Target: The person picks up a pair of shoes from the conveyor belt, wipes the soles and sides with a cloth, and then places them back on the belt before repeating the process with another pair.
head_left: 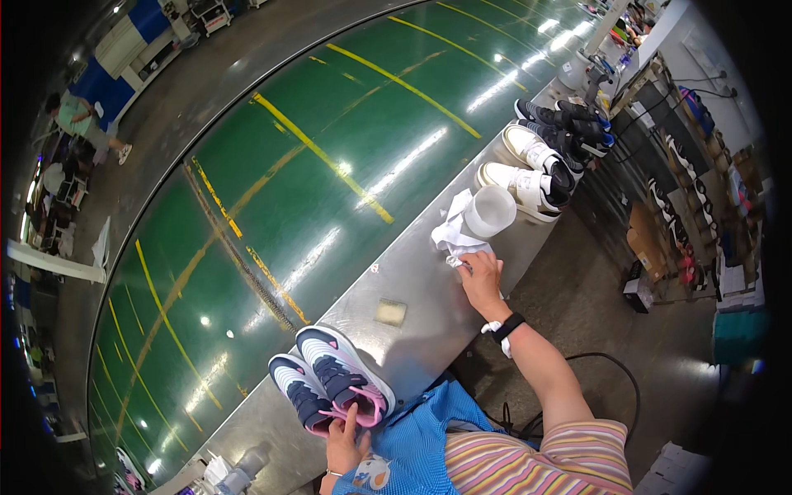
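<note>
Navy-and-white shoes (333,373) at left hand (344,450)

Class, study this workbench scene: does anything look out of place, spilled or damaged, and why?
Yes: a dark, rough-looking streak on the green surface, left of centre beside a yellow line. It interrupts an otherwise glossy sheet, though wear, dirt or a seam can't be told apart. No spill is evident.

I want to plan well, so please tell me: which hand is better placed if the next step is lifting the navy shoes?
Probably the left: the left hand is at the openings of the navy shoes. The right hand is farther away, at the crumpled white material.
</note>
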The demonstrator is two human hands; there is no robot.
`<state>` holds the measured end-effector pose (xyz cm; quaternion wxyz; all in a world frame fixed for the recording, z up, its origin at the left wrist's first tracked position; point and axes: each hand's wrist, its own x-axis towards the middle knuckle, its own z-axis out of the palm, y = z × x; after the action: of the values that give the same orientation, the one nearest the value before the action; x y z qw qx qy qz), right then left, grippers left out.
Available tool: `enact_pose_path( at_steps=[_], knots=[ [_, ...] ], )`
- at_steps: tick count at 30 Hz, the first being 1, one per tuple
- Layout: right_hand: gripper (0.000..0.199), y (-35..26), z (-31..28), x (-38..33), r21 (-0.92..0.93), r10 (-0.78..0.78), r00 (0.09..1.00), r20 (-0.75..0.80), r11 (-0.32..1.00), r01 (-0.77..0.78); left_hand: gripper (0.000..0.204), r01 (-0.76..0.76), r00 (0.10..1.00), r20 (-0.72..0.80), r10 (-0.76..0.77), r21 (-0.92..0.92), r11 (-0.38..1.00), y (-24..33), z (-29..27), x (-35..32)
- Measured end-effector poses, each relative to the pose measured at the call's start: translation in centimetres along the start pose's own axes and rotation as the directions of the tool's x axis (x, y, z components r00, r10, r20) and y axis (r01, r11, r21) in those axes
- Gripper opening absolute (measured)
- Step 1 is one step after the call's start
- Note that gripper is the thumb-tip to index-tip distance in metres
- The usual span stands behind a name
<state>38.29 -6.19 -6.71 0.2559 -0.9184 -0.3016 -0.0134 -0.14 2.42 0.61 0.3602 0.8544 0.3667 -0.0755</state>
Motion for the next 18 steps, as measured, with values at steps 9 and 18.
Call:
enact_pose_path(
  at_steps=[9,18],
  knots=[
    [0.015,4.4,-7.4,-6.0,0.921,0.627,0.777,0.056,0.269,-0.283,0.040,0.047,0.991,0.124,-0.056,0.073,0.996,-1.2,1.1,1.8],
    [0.011,14.3,4.0,-12.9,0.769,0.754,0.456,0.473,-0.101,-0.631,0.049,-0.057,0.992,-0.107,0.060,0.030,0.998,1.4,-6.0,1.4]
  ],
)
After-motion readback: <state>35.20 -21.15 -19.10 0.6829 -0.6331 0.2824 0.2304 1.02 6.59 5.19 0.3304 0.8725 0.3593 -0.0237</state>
